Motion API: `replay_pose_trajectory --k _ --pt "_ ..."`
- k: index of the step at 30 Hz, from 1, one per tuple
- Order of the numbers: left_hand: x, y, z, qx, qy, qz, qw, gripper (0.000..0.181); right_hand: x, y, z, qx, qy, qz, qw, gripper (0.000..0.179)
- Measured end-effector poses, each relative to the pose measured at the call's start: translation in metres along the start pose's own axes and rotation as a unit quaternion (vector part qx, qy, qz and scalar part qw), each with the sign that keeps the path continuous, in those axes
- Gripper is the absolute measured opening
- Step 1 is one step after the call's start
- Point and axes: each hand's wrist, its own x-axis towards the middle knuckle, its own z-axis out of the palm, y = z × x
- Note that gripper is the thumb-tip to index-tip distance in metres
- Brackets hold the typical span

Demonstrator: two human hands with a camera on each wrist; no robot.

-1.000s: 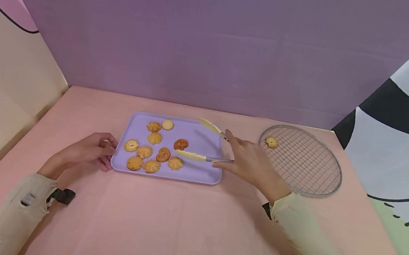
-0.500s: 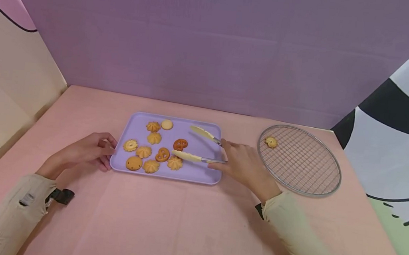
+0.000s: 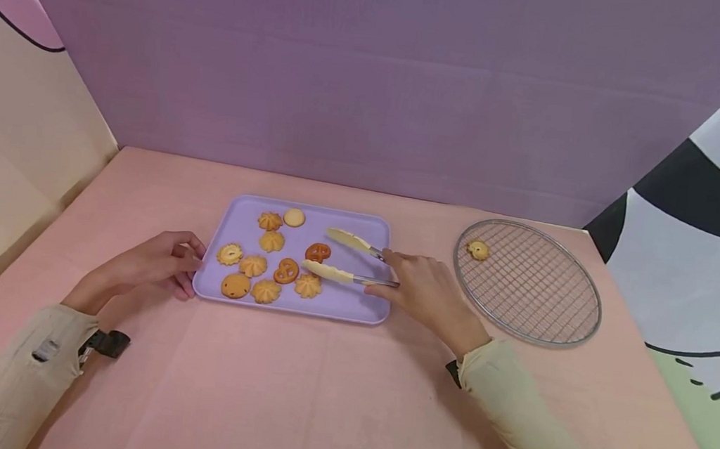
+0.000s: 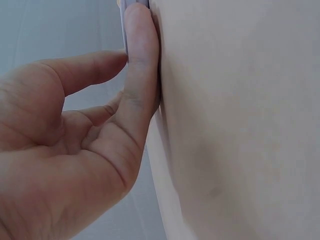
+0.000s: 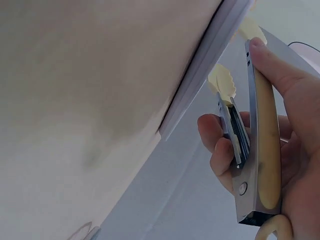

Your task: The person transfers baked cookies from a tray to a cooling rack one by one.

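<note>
My right hand (image 3: 427,290) grips a pair of tongs (image 3: 337,273) with cream tips and metal arms. The tongs' tips stand apart over the lilac tray (image 3: 353,305), the lower one near the pretzel-shaped cookies (image 3: 317,252) and a star-shaped cookie (image 3: 308,286). In the right wrist view, thumb and curled fingers hold the tongs' handle (image 5: 267,145). My left hand (image 3: 157,261) pinches the tray's left rim, thumb on one side and fingers on the other, as the left wrist view shows. Several more cookies, among them a round one (image 3: 236,286), lie on the tray.
To the right of the tray lies a round wire rack (image 3: 539,288) with one ring-shaped cookie (image 3: 478,250) near its left edge. A purple wall (image 3: 370,91) stands behind the pink tabletop (image 3: 258,386).
My right hand has moved left with the tongs, and the upper tip has come down nearer the lower one. My left hand and the cookies have stayed in place.
</note>
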Motion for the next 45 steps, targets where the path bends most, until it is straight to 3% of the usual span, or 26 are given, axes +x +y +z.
replay_pose_trajectory --k 25,39,45 --pt "0.002 -0.002 0.001 0.000 0.000 -0.002 1.0000 0.036 0.001 -0.003 0.003 0.011 -0.011 0.005 0.9999 0.048" --pt "0.000 -0.002 -0.003 0.002 -0.004 -0.006 1.0000 0.038 0.004 -0.008 0.000 0.012 0.013 -0.024 0.9996 0.044" --pt "0.000 -0.001 -0.002 -0.001 -0.006 -0.007 1.0000 0.038 -0.001 -0.007 -0.009 -0.014 0.033 -0.028 0.9990 0.046"
